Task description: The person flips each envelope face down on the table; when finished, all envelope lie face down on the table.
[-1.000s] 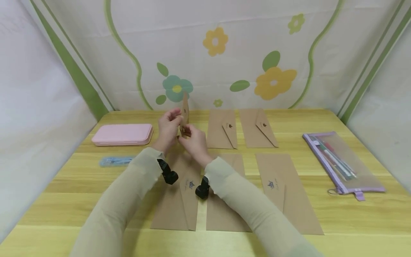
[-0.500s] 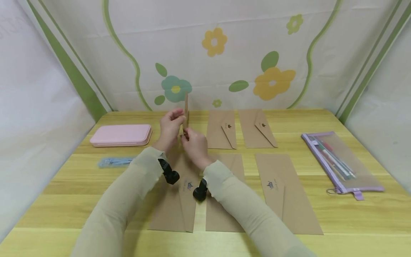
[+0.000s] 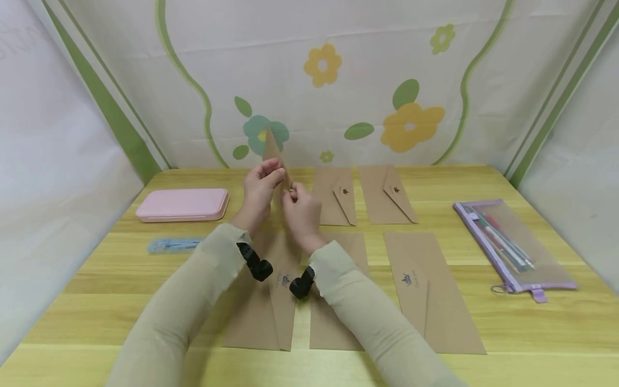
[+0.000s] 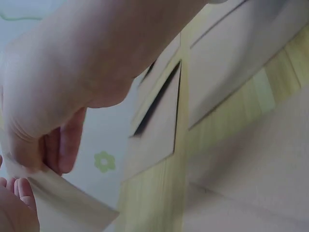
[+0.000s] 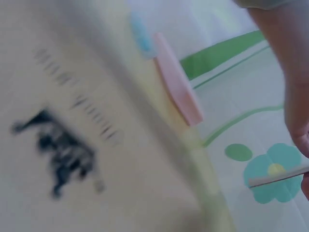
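Note:
A brown kraft envelope (image 3: 272, 148) is held up on edge above the back left of the table, its top tapering to a corner. My left hand (image 3: 259, 189) grips its left side with bent fingers. Lower down, my right hand (image 3: 303, 214) pinches the near edge. In the left wrist view the right hand (image 4: 67, 87) fills the top, with the envelope (image 4: 72, 205) below its fingertips. The right wrist view catches the envelope (image 5: 280, 177) nearly edge-on. Below the hands lies a larger envelope (image 3: 258, 306) with a crown print.
Two small envelopes (image 3: 333, 196) lie in the back row, and more large ones (image 3: 435, 290) in front. A pink case (image 3: 182, 204) and a blue packet (image 3: 173, 245) sit left. On the right is a zip pouch (image 3: 515, 242) with pens. A flowered cloth (image 3: 358, 80) hangs behind.
The held envelope has turned from nearly edge-on to a slant, its top tipping left. My right hand has moved slightly right and up; the left hand has shifted slightly right.

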### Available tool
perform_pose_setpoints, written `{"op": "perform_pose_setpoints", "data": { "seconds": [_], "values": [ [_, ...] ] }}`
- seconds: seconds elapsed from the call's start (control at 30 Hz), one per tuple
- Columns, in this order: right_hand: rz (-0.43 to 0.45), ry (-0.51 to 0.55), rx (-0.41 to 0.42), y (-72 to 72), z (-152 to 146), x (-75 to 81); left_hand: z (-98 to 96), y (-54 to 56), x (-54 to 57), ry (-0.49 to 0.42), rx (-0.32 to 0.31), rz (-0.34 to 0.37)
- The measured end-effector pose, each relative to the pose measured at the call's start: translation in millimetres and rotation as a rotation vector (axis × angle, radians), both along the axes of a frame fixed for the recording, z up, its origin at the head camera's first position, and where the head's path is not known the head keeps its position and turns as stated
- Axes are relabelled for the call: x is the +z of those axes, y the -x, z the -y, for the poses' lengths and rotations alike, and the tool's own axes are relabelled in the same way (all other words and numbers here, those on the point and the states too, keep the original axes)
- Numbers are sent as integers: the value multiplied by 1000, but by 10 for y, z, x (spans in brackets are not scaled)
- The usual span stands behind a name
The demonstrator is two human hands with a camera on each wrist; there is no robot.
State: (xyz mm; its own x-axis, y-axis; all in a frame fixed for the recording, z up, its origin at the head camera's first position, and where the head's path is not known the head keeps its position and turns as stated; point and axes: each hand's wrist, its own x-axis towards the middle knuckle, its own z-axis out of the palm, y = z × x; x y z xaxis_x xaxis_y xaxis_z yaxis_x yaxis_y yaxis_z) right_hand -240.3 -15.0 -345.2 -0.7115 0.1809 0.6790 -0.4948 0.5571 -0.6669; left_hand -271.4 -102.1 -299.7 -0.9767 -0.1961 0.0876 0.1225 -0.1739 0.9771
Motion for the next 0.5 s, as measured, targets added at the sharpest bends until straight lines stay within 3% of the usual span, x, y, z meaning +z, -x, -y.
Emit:
{"op": "perform_pose_setpoints", "data": {
  "seconds": [0.13, 0.27, 0.37, 0.5],
  "values": [
    [34, 196, 17, -5, -21, 71, -10, -90, 5, -52, 10, -49],
    [84, 417, 65, -15, -30, 105, 21, -155, -22, -145, 69, -82],
    [149, 590, 98, -13, -29, 103, 70, -182, -52, -193, 122, -89],
    [265, 887, 155, -5, -11, 100, 132, -211, -95, -194, 167, -87]
  ]
}}
